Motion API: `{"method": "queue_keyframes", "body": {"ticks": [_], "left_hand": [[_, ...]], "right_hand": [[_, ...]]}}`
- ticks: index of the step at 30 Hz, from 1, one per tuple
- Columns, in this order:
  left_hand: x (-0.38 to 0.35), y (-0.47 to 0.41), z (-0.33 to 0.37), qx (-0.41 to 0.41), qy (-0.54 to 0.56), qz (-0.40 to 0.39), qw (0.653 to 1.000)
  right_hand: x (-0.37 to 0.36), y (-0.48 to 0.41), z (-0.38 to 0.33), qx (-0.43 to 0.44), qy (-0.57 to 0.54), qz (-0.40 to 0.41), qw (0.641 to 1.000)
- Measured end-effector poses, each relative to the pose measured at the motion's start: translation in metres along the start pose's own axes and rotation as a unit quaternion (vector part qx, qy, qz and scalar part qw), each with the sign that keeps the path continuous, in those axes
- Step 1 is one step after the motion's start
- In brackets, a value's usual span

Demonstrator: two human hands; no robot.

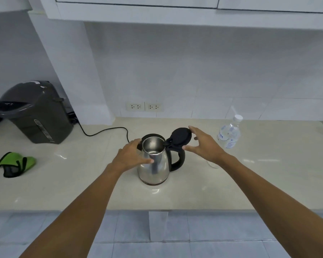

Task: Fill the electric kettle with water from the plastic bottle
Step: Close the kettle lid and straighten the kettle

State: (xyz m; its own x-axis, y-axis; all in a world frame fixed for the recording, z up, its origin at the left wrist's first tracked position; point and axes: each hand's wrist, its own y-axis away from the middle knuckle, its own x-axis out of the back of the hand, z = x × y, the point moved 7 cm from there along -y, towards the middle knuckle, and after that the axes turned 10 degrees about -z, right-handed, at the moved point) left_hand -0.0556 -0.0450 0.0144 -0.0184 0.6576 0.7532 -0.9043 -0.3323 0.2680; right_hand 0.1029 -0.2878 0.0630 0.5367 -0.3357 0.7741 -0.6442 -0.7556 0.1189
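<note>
A steel electric kettle [153, 170] with a black handle stands at the middle of the counter, its black lid [181, 135] swung up and open. My left hand [131, 155] grips the kettle's body from the left, thumb across the steel. My right hand [203, 144] hovers with fingers spread beside the raised lid, fingertips touching or almost touching its edge. A clear plastic bottle [229, 133] with a white cap stands upright to the right of that hand, holding water.
A dark hot-water dispenser [34, 112] sits at the back left, and a black cord [104, 130] runs along the counter behind the kettle. A green cloth [15, 163] lies at the left. Two wall sockets [145, 107] are behind. The counter's front edge [157, 210] is near.
</note>
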Motion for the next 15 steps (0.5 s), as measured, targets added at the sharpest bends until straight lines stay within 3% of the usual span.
{"method": "queue_keyframes", "body": {"ticks": [8, 15], "left_hand": [[0.003, -0.004, 0.000, -0.021, 0.071, -0.009, 0.997], [0.002, -0.005, -0.006, -0.012, 0.067, -0.015, 0.998]], "right_hand": [[0.009, -0.016, -0.024, 0.068, -0.010, 0.000, 0.998], [-0.012, -0.042, -0.075, 0.136, 0.006, -0.055, 0.989]]}}
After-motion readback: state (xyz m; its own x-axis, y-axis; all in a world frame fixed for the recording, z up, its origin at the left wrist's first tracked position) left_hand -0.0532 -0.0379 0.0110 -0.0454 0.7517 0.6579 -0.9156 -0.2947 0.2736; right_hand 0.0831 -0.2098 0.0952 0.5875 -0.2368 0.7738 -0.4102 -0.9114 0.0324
